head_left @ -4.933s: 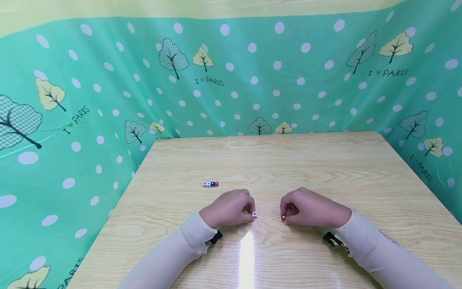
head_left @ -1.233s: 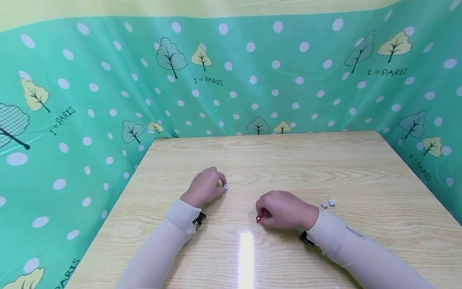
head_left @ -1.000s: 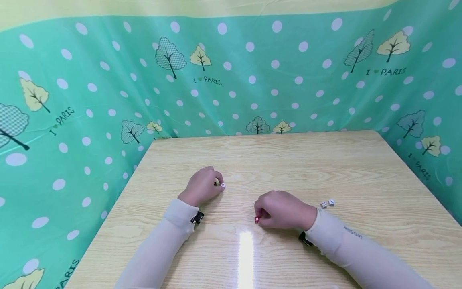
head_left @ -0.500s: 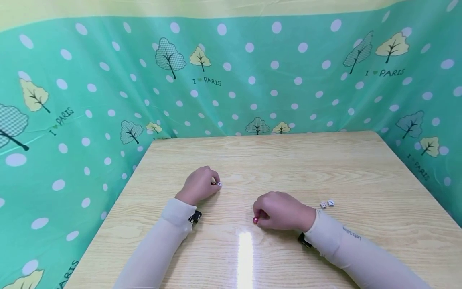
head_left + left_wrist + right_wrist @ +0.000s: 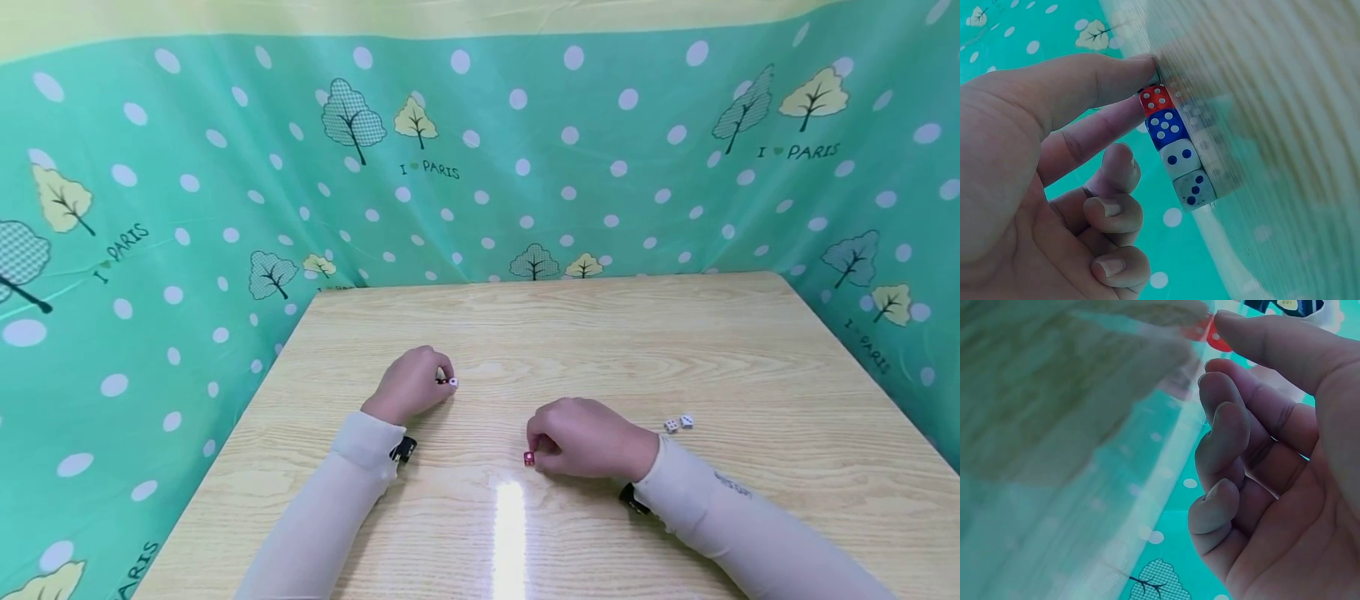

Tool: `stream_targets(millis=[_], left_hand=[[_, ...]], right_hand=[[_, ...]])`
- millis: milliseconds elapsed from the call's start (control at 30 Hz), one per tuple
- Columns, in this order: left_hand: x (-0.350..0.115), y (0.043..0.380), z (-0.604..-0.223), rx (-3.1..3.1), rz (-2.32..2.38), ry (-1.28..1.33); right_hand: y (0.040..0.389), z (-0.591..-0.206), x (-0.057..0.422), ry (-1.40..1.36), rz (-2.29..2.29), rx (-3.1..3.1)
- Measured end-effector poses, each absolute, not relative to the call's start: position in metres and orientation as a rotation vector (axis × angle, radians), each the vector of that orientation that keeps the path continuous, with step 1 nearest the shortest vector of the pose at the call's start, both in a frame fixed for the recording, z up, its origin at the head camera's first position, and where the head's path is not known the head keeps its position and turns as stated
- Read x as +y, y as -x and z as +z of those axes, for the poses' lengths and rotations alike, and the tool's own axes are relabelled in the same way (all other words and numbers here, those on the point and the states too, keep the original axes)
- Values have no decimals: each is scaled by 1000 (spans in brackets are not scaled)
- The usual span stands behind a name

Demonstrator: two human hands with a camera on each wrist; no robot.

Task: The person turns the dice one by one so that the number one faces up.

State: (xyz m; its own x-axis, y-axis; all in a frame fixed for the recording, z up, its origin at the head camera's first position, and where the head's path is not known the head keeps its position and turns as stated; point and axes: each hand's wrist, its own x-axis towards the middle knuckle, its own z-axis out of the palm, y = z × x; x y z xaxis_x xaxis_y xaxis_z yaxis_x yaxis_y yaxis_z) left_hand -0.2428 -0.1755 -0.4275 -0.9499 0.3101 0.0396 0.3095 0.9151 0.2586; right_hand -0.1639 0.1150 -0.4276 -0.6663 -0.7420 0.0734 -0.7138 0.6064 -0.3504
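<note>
"What lies on the pale wood-grain table (image 5: 570, 333)?"

"Left, a row of red, blue and white cubic dice (image 5: 1167, 128); at its right end, a white cubic die (image 5: 453, 382) between the fingertips of the left hand (image 5: 408, 387)."

"And right?"

"A red cubic die (image 5: 529, 458), nearer the front, left of the right hand (image 5: 588, 437). Two other white cubic dice (image 5: 687, 422) lie behind the off-white cloth sleeve (image 5: 742, 517)."

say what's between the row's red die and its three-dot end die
A blue die, then a two-dot white die; the left wrist view shows both.
</note>
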Motion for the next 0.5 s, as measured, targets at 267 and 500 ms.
stream_targets(millis=[267,500], left_hand=[[-177,244,-429,3075,403,-518],[-178,243,-428,3083,378,-528]], right_hand=[[160,-420,122,1193,-522,2762],[157,-417,128,1184,-523,2773]])
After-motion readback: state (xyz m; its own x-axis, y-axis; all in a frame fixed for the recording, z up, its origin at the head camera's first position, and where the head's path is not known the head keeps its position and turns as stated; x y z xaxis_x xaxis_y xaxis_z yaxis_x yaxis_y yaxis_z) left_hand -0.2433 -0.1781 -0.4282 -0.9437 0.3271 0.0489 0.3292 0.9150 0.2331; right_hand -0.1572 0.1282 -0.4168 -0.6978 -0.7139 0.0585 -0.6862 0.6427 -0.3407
